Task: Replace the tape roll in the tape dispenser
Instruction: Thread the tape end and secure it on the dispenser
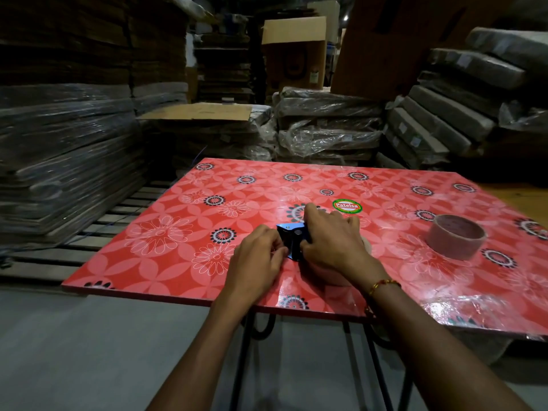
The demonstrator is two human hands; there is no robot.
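Observation:
A blue metal tape dispenser (290, 240) lies on the red flowered table (166, 232), near its front edge. My right hand (329, 241) grips it from the right, fingers curled over its top. My left hand (258, 256) pinches the dispenser's lower left end. Under my right wrist a pale roll (338, 277) shows partly; most of it is hidden. A brown tape roll (456, 240) lies flat on the table to the right, apart from both hands.
A round green and red sticker (347, 206) sits on the tabletop beyond my right hand. Wrapped stacks of flat cardboard (326, 126) stand behind and left of the table. A wooden pallet (118, 215) lies at the left.

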